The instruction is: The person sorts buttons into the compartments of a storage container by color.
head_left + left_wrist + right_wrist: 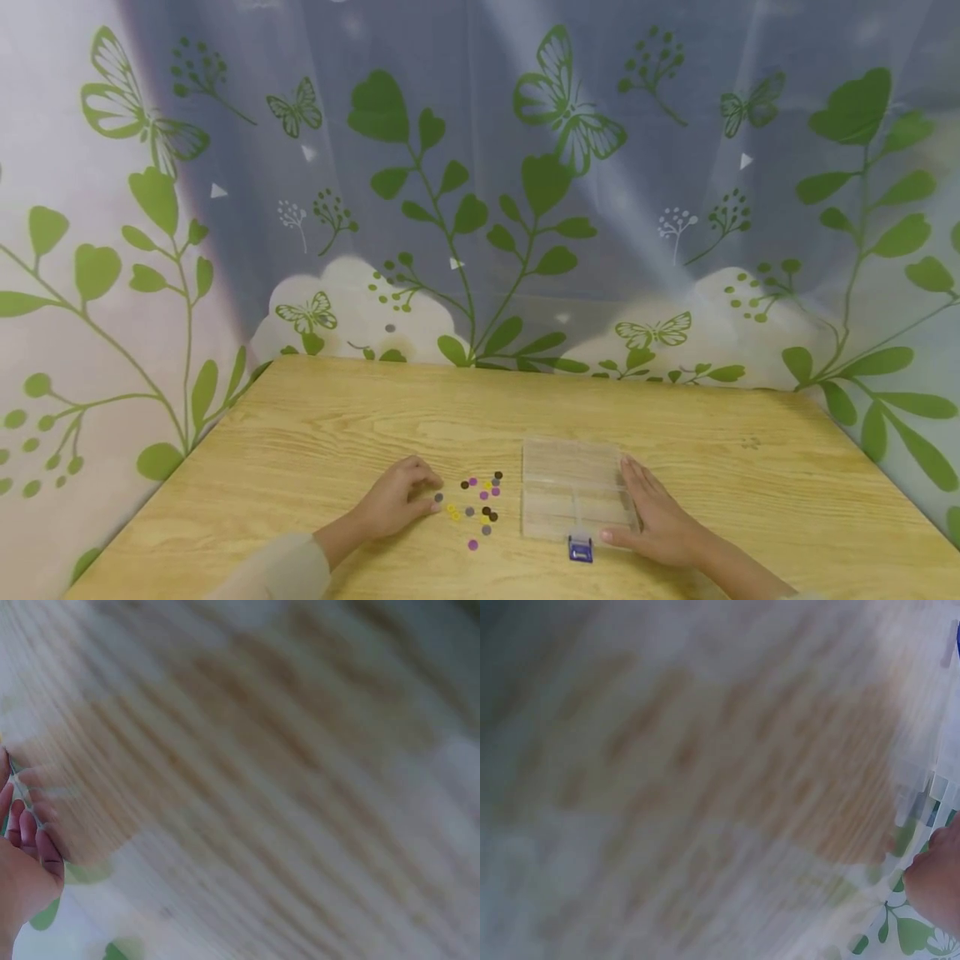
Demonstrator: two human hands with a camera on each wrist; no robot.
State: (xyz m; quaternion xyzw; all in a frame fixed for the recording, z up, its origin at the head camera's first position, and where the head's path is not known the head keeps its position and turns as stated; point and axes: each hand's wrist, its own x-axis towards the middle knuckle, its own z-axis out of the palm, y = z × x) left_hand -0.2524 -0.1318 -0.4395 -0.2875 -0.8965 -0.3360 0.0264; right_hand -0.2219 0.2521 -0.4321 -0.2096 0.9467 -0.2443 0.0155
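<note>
Small flat round discs in purple, yellow, grey and dark brown lie scattered on the wooden table, among them a purple disc (472,545). My left hand (393,498) rests at their left side, thumb and forefinger apart, with a grey disc (438,497) by the fingertips. In the left wrist view its fingers (30,829) are loosely bent. A clear plastic compartment box (550,486) with a blue latch (580,549) stands right of the discs. Against its right side lie the straight fingers of my right hand (660,515), the thumb touching its front near the latch.
The wood-grain table (360,400) reaches back to a curtain (480,208) printed with green leaves and butterflies. Curtain cloth also borders the table's left and right edges.
</note>
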